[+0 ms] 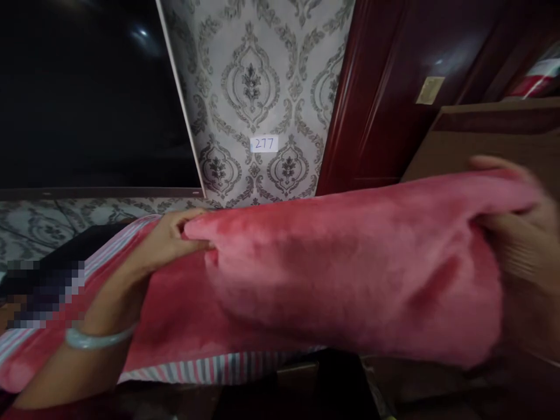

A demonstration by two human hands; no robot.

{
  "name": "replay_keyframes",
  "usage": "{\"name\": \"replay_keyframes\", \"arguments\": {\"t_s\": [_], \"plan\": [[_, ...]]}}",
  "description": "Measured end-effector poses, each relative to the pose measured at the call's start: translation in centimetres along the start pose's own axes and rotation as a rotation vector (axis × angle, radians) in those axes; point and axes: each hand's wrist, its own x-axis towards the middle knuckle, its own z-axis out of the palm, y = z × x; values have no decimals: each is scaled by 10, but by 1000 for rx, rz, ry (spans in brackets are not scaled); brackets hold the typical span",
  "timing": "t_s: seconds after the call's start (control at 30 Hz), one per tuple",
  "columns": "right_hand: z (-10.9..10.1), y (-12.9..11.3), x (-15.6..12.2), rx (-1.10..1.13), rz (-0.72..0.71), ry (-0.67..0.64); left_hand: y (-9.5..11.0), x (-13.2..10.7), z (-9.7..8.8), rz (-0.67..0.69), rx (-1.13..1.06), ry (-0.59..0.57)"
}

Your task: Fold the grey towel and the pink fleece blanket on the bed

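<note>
A fluffy pink-red towel point(332, 268) with a striped border point(210, 370) stretches across the middle of the view, part of it folded over. My left hand point(168, 239) pinches the folded edge at its left end, a pale bangle on the wrist. Blurred by motion at the far right, my right hand point(520, 245) grips the towel's other end, with the cloth bunched between fingers and thumb.
A patterned grey wallpaper wall point(258, 87) carries a small label reading 277 point(264, 143). A dark screen point(87, 93) fills the upper left. A dark red wooden door point(394, 87) and a brown cabinet point(490, 134) stand at the right. A pixelated patch point(44, 291) lies at the left.
</note>
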Motion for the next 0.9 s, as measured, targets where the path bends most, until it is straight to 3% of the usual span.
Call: {"name": "replay_keyframes", "arguments": {"t_s": [0.1, 0.17, 0.3, 0.37, 0.47, 0.53, 0.6, 0.67, 0.77, 0.83, 0.9], "plan": [[31, 28, 33, 95, 140, -134, 18, 23, -11, -63, 13, 8], [47, 37, 53, 127, 188, -153, 28, 37, -15, -46, 33, 70], [49, 35, 73, 169, 86, -101, 39, 42, -24, 137, 281, 277], [40, 41, 60, 120, -16, -105, 28, 24, -20, 270, 431, 347], [25, 72, -3, 38, -79, -187, -20, -30, 4, 350, 490, 320], [16, 102, -62, 23, 12, -360, -66, -77, 25, 190, 405, 134], [8, 131, -116, -23, 215, -486, -107, -118, 41, -54, 298, -35], [4, 152, -152, -48, 411, -494, -134, -142, 47, -281, 203, 35], [11, 164, -163, -67, 549, -461, -145, -137, 47, -547, 66, 172], [26, 165, -154, -116, 554, -469, -141, -118, 49, -658, -56, 109], [43, 162, -143, -209, 562, -517, -135, -101, 55, -686, -99, 49]]}}
